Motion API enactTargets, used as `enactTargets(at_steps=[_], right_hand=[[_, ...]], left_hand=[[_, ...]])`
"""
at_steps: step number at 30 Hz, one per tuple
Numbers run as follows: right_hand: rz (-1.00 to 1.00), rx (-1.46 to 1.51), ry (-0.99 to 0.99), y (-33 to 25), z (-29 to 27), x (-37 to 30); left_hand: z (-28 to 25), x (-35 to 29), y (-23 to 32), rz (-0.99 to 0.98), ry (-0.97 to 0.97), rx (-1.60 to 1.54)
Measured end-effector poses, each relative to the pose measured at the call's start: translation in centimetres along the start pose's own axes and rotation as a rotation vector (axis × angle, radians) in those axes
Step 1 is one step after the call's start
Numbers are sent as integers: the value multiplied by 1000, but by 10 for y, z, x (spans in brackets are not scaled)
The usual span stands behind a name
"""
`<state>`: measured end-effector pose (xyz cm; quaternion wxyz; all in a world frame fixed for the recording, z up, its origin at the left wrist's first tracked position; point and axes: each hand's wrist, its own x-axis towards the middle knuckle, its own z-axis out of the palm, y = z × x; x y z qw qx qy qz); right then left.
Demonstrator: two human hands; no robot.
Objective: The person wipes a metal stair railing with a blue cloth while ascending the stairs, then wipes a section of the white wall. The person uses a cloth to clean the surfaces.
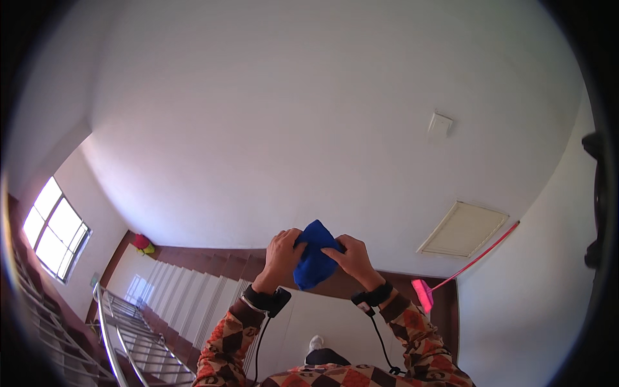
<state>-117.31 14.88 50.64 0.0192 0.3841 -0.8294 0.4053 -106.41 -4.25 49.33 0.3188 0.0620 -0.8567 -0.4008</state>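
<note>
A blue cloth (pixel 315 257) is held up in front of me, folded or bunched, with one corner pointing upward and the lower part hanging down. My left hand (pixel 282 255) is closed on its left edge. On the other side my right hand (pixel 354 258) pinches the cloth, its thumb lying over the front. The fingers behind the cloth are partly hidden. Each wrist wears a black strap with a small box and a cable.
Stairs (pixel 187 293) descend at the left beside a metal railing (pixel 113 348). A pink broom (pixel 423 295) leans in the right corner, near a wall panel (pixel 463 229). A red and yellow-green object (pixel 143 243) stands on the lower landing by the window (pixel 57 229).
</note>
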Motion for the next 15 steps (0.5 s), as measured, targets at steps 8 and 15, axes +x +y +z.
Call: enactTargets(at_steps=[8, 15], right_hand=[[-181, -20, 69, 198, 125, 157], [-222, -117, 28, 341, 244, 247]], left_hand=[[130, 112, -216, 6, 43, -83], [205, 168, -388, 25, -98, -223]])
